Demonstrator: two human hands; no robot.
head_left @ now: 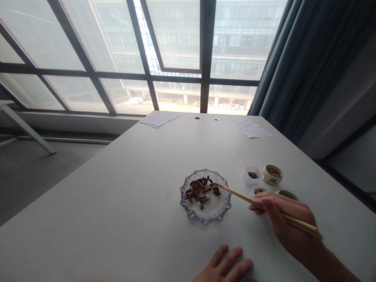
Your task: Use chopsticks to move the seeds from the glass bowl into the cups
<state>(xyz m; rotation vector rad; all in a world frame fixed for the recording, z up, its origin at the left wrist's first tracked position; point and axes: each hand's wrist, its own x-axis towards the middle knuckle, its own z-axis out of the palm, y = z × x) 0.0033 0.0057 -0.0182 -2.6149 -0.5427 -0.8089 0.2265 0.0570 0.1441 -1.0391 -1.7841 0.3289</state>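
My right hand (289, 219) grips a pair of wooden chopsticks (239, 194), held slanting down to the left. Their tips touch or hover just over dark brown seed-like pieces (199, 188) heaped in a scalloped clear glass dish (205, 217). Whether a piece is pinched between the tips is too small to tell. My left hand (226, 266) lies flat on the table near the bottom edge, fingers spread, holding nothing. Behind my right hand stand a white square cup (252, 181) with dark pieces, a second white cup (257, 188) with lighter pieces, and a cream round bowl (273, 179) with brown pieces.
Another round bowl (289, 195) is partly hidden by my right hand. On the white table (132, 196), sheets of paper (158, 119) lie at the far left and more papers (254, 128) at the far right. Windows and a dark curtain (293, 58) stand behind.
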